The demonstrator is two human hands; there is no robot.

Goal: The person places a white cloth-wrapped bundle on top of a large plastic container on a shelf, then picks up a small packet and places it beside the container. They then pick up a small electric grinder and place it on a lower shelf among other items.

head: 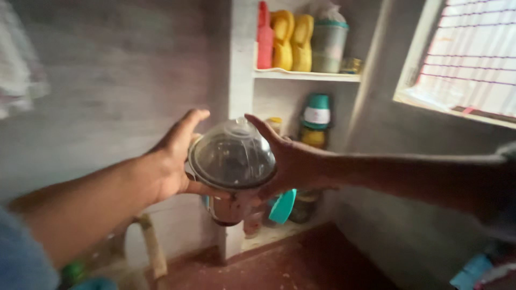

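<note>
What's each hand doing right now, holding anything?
Left hand: cupped against the left side of the mixer jar, fingers spread, holding it.
Right hand: pressed on the jar's right side, holding it too.

Top shelf (306, 77): red bottle (264, 36), yellow jugs (292, 40), lidded jar (328, 45).

Both arms stretch forward, nearly straight. The left hand (172, 161) comes in from 8 o'clock, thumb up toward 12, palm turned inward. The right hand (287, 161) enters from 3 o'clock, thumb raised, fingers curled underneath, facing the left.
</note>
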